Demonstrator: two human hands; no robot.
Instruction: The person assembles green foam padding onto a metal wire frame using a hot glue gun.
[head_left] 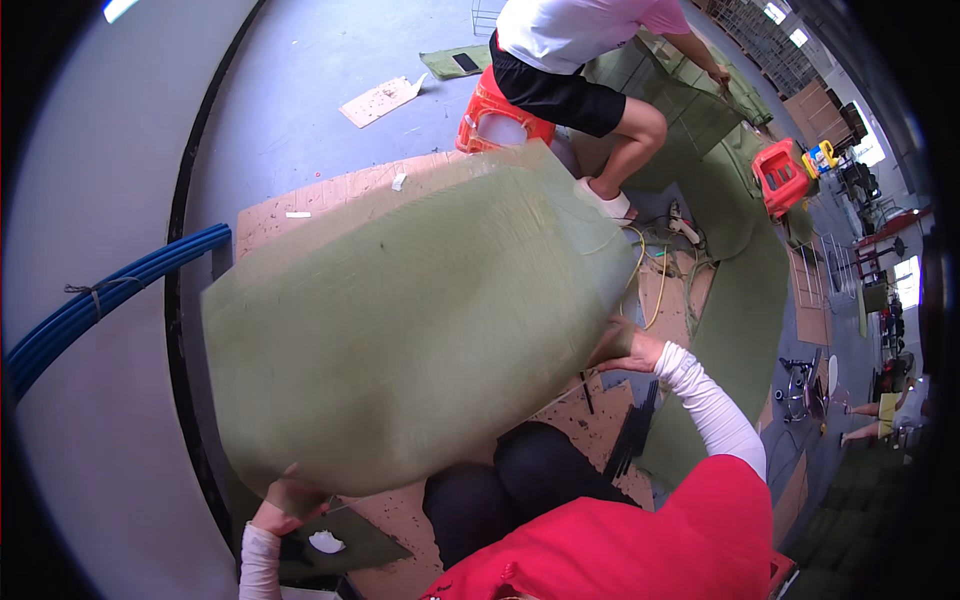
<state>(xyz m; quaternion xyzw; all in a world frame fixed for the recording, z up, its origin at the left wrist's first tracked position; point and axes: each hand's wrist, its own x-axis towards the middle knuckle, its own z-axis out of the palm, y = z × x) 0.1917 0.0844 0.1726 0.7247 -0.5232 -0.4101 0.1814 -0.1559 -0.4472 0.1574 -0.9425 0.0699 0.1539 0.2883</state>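
Holding a large olive-green mesh panel (pixel 420 320) up in front of me, I have one hand on each of its lower corners, so it fills the middle of the view and blocks most of what lies behind it. My left hand (pixel 290 498) has its grip closed on the bottom left corner; the fingers are mostly tucked behind the edge, so I see little more than knuckles and a white sleeve. My right hand (pixel 628 348) pinches the right edge, its fingertips hidden behind the mesh, the white-sleeved forearm running down to my red top.

The panel is motion-blurred, its edges soft, and it is lifted clear of the cardboard sheets (pixel 330 195) spread on the floor. Below it my dark knees show, and a small white scrap (pixel 327 542) lies on a darker green piece by my left wrist; I cannot make out what the scrap is.

Beyond the top edge another person (pixel 580 60) sits on an orange stool (pixel 490 115), head cut off by the frame, one hand reaching to more green mesh (pixel 740 300) curving away at right. Blue pipes (pixel 110 295) run along the left wall. The far right is dark and too small to read.
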